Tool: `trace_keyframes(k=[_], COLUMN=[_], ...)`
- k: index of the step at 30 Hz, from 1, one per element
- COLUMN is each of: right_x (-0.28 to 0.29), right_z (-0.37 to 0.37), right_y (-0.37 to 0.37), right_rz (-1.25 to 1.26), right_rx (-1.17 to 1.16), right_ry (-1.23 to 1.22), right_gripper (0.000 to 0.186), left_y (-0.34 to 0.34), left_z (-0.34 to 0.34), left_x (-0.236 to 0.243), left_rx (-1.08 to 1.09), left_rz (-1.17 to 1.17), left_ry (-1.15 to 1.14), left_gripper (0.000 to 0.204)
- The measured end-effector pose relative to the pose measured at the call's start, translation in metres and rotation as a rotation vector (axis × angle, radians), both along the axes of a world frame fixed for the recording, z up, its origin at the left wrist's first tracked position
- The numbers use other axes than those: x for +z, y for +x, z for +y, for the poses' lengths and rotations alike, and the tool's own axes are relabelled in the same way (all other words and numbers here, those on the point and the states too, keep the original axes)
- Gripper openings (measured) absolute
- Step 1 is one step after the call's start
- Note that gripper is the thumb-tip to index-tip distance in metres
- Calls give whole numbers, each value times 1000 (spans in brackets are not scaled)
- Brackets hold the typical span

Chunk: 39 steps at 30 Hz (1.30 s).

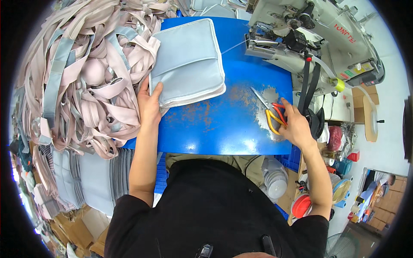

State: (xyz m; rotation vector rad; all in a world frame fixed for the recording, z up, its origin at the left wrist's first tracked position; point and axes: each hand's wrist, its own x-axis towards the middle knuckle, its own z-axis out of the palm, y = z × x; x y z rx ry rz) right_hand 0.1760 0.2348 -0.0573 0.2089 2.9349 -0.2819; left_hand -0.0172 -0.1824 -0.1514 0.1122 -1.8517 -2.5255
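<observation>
My left hand (149,103) is closed on the lower left edge of a light grey fabric panel (185,64). Thumb on top, it pinches the panel near a corner. White binding edges the panel, a seam crosses its middle, and another layer shows beneath. From its right edge a thin thread runs toward the sewing machine (297,38). At the table's right side my right hand (297,125) has its fingers closed around the handles of a pair of scissors (275,115). One handle is red, the other yellow-orange. The blades lie over the blue table (193,133), pointing far left.
A tall heap of pink and grey fabric strips (94,73) covers the table's left side. Below it stand stacked grey panels (97,176). Black straps (306,86) hang by the machine, and a red-lidded tub (301,205) sits at the lower right.
</observation>
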Motion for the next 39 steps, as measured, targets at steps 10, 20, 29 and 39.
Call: trace_keyframes(k=[10,20,29,39], right_x=[-28,-17,-29,-40], right_z=[-36,-60,-57,-49], right_y=[-50,-72,-118,-60], right_rz=[-145,139,196,327], right_rx=[-149,-145,-146,-263], right_ry=[-1190,-676,-648,-504], right_gripper=[83,76,60,67], left_y=[3,-1,-8,-173], left_z=[17,20,26,132], left_x=[16,21,20,37], left_rx=[-23,-27,-29,212], left_rz=[-45,-36,-40,138], left_ry=[66,10,-72,-246], left_gripper=[50,48,45,77])
